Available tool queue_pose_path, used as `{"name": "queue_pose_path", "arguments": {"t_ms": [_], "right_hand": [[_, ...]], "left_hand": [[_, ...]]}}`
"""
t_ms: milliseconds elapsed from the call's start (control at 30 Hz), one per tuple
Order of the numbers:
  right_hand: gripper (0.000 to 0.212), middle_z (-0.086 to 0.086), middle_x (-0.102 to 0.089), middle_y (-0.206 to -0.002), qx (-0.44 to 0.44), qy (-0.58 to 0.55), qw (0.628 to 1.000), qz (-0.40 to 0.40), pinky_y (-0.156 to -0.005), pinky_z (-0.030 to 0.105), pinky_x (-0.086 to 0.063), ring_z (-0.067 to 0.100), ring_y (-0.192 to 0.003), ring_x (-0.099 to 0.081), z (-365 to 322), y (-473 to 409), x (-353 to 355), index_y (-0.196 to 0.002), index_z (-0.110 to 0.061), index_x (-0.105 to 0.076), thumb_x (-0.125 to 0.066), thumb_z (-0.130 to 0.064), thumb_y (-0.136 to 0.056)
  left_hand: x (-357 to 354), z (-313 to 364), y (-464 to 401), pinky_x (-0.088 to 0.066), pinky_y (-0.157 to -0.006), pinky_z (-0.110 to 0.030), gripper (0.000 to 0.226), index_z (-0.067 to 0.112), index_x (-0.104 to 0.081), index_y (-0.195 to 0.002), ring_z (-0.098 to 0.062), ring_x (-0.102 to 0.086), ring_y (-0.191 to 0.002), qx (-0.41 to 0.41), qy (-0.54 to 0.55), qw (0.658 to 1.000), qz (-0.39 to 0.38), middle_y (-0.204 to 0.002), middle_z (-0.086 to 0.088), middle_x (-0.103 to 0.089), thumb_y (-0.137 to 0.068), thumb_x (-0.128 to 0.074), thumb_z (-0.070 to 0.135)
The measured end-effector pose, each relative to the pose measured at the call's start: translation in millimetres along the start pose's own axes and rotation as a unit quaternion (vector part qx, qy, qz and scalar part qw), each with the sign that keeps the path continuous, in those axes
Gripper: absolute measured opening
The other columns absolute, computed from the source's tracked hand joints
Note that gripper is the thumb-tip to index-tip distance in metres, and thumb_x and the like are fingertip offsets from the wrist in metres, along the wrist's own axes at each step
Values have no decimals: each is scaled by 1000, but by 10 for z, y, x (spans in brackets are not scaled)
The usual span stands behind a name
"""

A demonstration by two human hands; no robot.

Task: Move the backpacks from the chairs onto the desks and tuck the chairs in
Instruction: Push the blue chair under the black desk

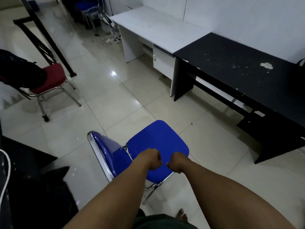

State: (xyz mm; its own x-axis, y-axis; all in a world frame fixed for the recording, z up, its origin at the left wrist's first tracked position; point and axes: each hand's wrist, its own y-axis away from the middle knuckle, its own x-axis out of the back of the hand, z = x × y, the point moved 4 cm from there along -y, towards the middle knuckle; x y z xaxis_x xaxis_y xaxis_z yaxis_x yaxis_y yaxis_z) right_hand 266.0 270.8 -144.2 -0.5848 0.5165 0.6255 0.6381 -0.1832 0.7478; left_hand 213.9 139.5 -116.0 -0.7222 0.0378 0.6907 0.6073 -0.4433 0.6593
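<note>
Two hands meet over the blue chair (158, 146): my left hand (152, 160) and right hand (177, 162) each make a closed grip, fingers curled under, at the near edge of the seat; whether they actually clasp the seat rim I cannot tell. The seat carries no backpack, and the chair stands on the floor well apart from the black table (247, 68), turned at an angle to it. The step in hand, as I judge it, is tucking this chair in: swing the seat front to face the opening under the table, then push low and evenly so the legs slide without tipping. A dark backpack (18, 70) lies on the red chair (52, 76), far left.
</note>
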Motion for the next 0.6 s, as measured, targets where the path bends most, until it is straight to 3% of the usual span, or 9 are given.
{"name": "queue_pose_path", "arguments": {"t_ms": [133, 367, 600], "right_hand": [[22, 0, -51, -84, -14, -40, 999, 35, -62, 28, -40, 16, -72, -50, -330, -124, 29, -86, -18, -49, -55, -38, -94], [24, -1, -48, -78, -16, -104, 993, 58, -52, 27, -33, 18, -75, -50, -953, -234, -129, -83, -18, -49, -56, -39, -94], [22, 3, -56, -91, -39, -113, 992, 38, -64, 30, -43, 19, -77, -52, -1241, -391, -228, -91, -16, -54, -57, -38, -93]], "left_hand": [[274, -345, -69, -53, -91, -40, 28, 19, -63, -118, -23, -61, -102, -21, -37, 999, -3, -121, -5, -63, -94, -57, 32], [586, -903, -58, -54, -91, -42, 25, 17, -65, -114, -25, -63, -101, -44, -81, 996, -4, -114, -6, -65, -94, -55, 30], [710, -1225, -161, -52, -95, -39, 29, 16, -63, -119, -25, -61, -107, -32, -94, 995, -27, -122, -7, -63, -95, -54, 31]]}}
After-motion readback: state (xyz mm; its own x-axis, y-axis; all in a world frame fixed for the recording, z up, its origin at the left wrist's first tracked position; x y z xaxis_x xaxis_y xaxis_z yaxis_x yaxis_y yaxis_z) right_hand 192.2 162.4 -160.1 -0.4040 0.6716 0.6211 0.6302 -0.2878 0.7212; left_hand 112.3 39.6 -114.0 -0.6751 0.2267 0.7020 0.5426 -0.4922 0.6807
